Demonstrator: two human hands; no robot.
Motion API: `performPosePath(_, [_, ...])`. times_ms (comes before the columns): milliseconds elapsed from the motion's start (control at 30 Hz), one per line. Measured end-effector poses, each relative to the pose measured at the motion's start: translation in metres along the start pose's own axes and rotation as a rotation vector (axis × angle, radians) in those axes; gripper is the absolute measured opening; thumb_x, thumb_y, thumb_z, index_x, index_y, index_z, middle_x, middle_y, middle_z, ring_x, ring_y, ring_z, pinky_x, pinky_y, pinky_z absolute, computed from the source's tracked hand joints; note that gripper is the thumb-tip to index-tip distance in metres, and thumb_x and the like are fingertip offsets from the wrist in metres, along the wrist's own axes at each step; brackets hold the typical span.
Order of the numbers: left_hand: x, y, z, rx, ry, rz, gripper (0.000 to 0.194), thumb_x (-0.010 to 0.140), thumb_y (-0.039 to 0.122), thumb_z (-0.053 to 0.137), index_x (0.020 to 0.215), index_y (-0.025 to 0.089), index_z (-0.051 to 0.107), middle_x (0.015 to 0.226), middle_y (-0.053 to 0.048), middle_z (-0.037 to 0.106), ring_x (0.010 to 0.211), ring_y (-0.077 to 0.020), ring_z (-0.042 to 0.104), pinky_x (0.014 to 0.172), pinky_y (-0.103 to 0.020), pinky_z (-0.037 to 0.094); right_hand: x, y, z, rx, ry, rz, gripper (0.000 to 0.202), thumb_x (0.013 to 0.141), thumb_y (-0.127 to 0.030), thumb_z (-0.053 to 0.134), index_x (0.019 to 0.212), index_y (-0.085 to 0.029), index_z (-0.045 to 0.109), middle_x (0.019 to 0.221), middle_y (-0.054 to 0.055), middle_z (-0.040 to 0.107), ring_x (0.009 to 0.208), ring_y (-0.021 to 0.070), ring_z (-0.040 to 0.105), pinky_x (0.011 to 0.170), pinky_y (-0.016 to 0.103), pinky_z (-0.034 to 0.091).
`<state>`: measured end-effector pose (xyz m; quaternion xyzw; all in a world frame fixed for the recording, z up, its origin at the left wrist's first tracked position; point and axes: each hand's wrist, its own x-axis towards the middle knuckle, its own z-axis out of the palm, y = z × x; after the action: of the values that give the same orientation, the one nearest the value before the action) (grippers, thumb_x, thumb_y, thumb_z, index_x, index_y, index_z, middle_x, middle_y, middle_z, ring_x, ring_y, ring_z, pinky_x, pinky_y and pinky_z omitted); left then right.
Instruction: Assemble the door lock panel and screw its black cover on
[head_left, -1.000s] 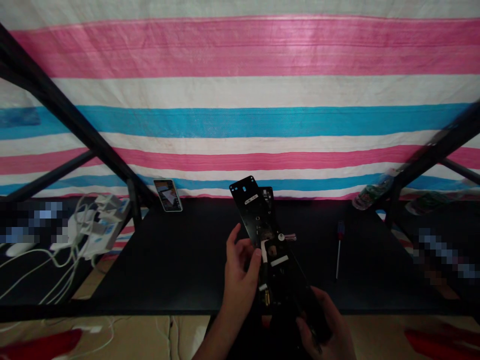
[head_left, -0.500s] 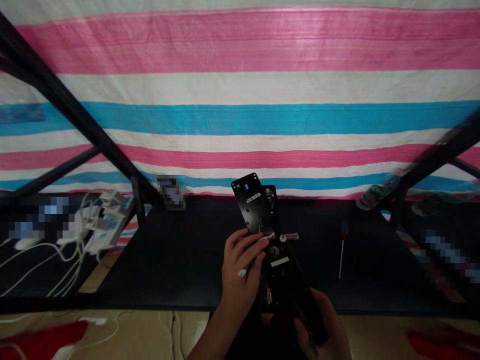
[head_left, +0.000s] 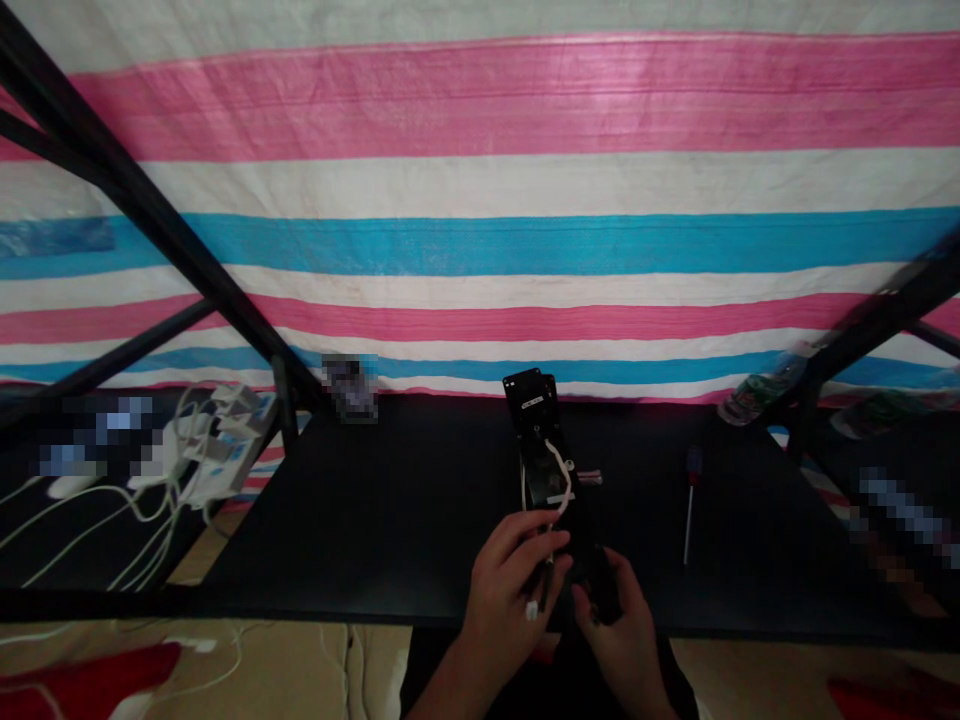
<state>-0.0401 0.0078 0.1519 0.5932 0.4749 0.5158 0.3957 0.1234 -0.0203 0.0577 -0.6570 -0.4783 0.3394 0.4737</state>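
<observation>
1) Sheet (head_left: 480, 185): striped pink, white and blue, filling the background
2) Table (head_left: 360, 530): black, spanning the view below the sheet
3) Panel (head_left: 541, 470): black, slanting over the table's middle, far end toward the sheet, near end by the table's near edge; contact with the table cannot be told
4) Left hand (head_left: 511, 570): fingers curled, pinching the cable (head_left: 565, 475) over the panel
5) Right hand (head_left: 624, 620): closed around the panel's near end
6) Bottle (head_left: 746, 398): tilted, at the table's far right corner
7) Screwdriver (head_left: 692, 482): lying on the table, right of the panel, handle toward the sheet
8) Cable: white, curving along the panel's face into the left hand's fingers
</observation>
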Motion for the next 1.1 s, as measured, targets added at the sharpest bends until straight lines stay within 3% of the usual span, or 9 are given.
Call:
performPosePath(233, [-0.024, -0.025, 0.000, -0.043, -0.091, -0.097, 0.018, 0.084, 0.027, 0.074, 0.100, 0.030, 0.082, 0.116, -0.014, 0.070, 0.103, -0.0279, 0.066, 0.092, -0.040, 0.052, 0.003, 0.011, 0.027, 0.026, 0.027, 0.127, 0.053, 0.069, -0.043, 0.070, 0.114, -0.017, 0.057, 0.088, 0.006, 0.072, 0.076, 0.0261, 0.070, 0.068, 0.035, 0.056])
performPosePath(400, [-0.034, -0.048, -0.003, -0.114, -0.157, -0.140, 0.028, 0.087, 0.026, 0.068, 0.113, 0.030, 0.078, 0.127, -0.014, 0.064, 0.113, -0.0288, 0.062, 0.102, -0.043, 0.049, 0.017, 0.032, 0.028, -0.075, 0.115, -0.118, 0.047, 0.075, -0.045, 0.069, 0.111, -0.017, 0.057, 0.111, 0.013, 0.064, 0.103, 0.0316, 0.063, 0.091, 0.046, 0.051])
performPosePath(467, [-0.033, -0.057, -0.005, -0.114, -0.105, -0.163, 0.030, 0.088, 0.026, 0.066, 0.117, 0.029, 0.076, 0.139, -0.014, 0.059, 0.126, -0.0304, 0.056, 0.113, -0.047, 0.040, 0.021, 0.037, 0.029, -0.098, 0.129, -0.213, 0.042, 0.079, -0.044, 0.067, 0.111, -0.017, 0.058, 0.120, 0.015, 0.060, 0.114, 0.0336, 0.058, 0.098, 0.050, 0.047])
performPosePath(567, [-0.023, -0.071, -0.003, -0.152, 0.068, -0.208, 0.035, 0.087, 0.028, 0.068, 0.122, 0.025, 0.071, 0.150, -0.012, 0.051, 0.142, -0.0300, 0.043, 0.122, -0.049, 0.023, 0.022, 0.041, 0.034, -0.103, 0.092, -0.278, 0.037, 0.084, -0.041, 0.063, 0.112, -0.017, 0.058, 0.128, 0.017, 0.056, 0.120, 0.0348, 0.055, 0.100, 0.052, 0.045])
performPosePath(633, [-0.012, -0.080, 0.004, -0.211, 0.144, -0.251, 0.043, 0.088, 0.031, 0.067, 0.130, 0.023, 0.064, 0.153, -0.012, 0.049, 0.144, -0.0278, 0.041, 0.122, -0.046, 0.023, 0.018, 0.044, 0.039, -0.094, 0.063, -0.301, 0.036, 0.085, -0.040, 0.063, 0.113, -0.017, 0.058, 0.131, 0.018, 0.054, 0.123, 0.0349, 0.054, 0.102, 0.053, 0.045])
performPosePath(733, [0.004, -0.092, 0.020, -0.282, 0.137, -0.320, 0.053, 0.092, 0.035, 0.063, 0.142, 0.021, 0.053, 0.154, -0.013, 0.049, 0.144, -0.0243, 0.043, 0.122, -0.042, 0.022, 0.013, 0.046, 0.045, -0.074, 0.026, -0.315, 0.037, 0.086, -0.039, 0.064, 0.116, -0.018, 0.055, 0.135, 0.017, 0.053, 0.127, 0.0343, 0.053, 0.104, 0.053, 0.045])
performPosePath(867, [0.013, -0.101, 0.039, -0.308, 0.155, -0.341, 0.059, 0.091, 0.038, 0.063, 0.145, 0.020, 0.049, 0.160, -0.011, 0.041, 0.151, -0.0215, 0.032, 0.124, -0.038, 0.015, 0.012, 0.046, 0.049, -0.004, -0.022, -0.311, 0.054, 0.088, -0.036, 0.064, 0.135, -0.018, 0.044, 0.143, 0.018, 0.049, 0.133, 0.0333, 0.051, 0.107, 0.053, 0.045])
performPosePath(1000, [0.010, -0.106, 0.045, -0.321, 0.156, -0.386, 0.070, 0.096, 0.040, 0.057, 0.157, 0.021, 0.029, 0.165, -0.011, 0.031, 0.152, -0.0205, 0.029, 0.124, -0.038, 0.016, 0.014, 0.048, 0.049, -0.017, -0.074, -0.311, 0.068, 0.091, -0.034, 0.060, 0.151, -0.018, 0.032, 0.152, 0.018, 0.042, 0.140, 0.0345, 0.044, 0.113, 0.055, 0.040])
performPosePath(1100, [0.010, -0.113, 0.045, -0.309, 0.125, -0.389, 0.072, 0.097, 0.043, 0.054, 0.159, 0.023, 0.024, 0.166, -0.010, 0.028, 0.152, -0.0210, 0.028, 0.125, -0.039, 0.016, 0.014, 0.053, 0.050, -0.124, -0.115, -0.360, 0.070, 0.095, -0.032, 0.055, 0.157, -0.023, 0.025, 0.158, 0.016, 0.034, 0.146, 0.0362, 0.036, 0.115, 0.059, 0.037])
